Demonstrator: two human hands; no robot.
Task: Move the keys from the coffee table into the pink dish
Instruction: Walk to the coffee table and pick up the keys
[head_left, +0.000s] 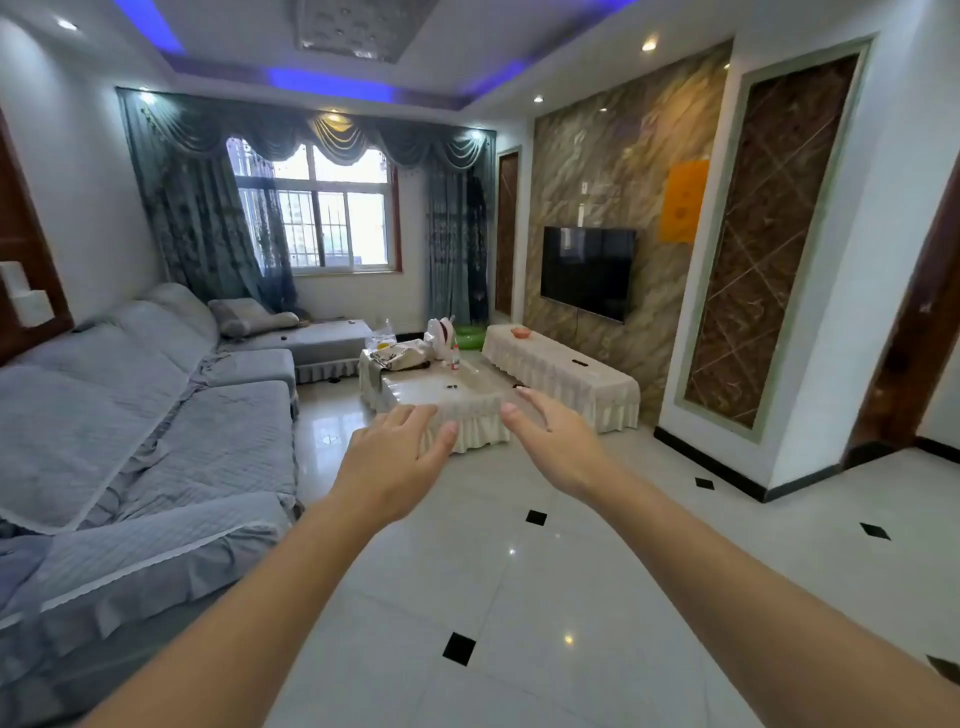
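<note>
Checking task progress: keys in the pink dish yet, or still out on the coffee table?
Out, it seems. A small dark object, likely the keys, lies on the coffee table. The pink dish sits apart on the TV bench; contents too small to tell.

left hand (396, 457), right hand (558, 441), outstretched, seemingly empty

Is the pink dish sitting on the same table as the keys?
No, the pink dish sits on the long cabinet under the television, while the small dark keys lie on the coffee table.
</note>
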